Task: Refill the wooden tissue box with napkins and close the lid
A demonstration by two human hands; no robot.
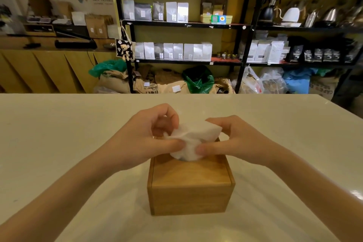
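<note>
A square wooden tissue box (190,192) stands on the white table (59,133), right in front of me. Its flat wooden lid (190,173) lies on top of the box. A white napkin (191,139) sticks up out of the lid's middle, crumpled. My left hand (149,135) pinches the napkin's left side between thumb and fingers. On the other side, my right hand (233,139) grips it, thumb near the lid. Both hands hover just above the box's far half and hide the opening in the lid.
Beyond the table's far edge stand black shelves (243,25) with coffee bags and kettles, and sacks lie on the floor below them. A wooden counter (49,49) runs along the back left. The table's right edge slants close to my right arm.
</note>
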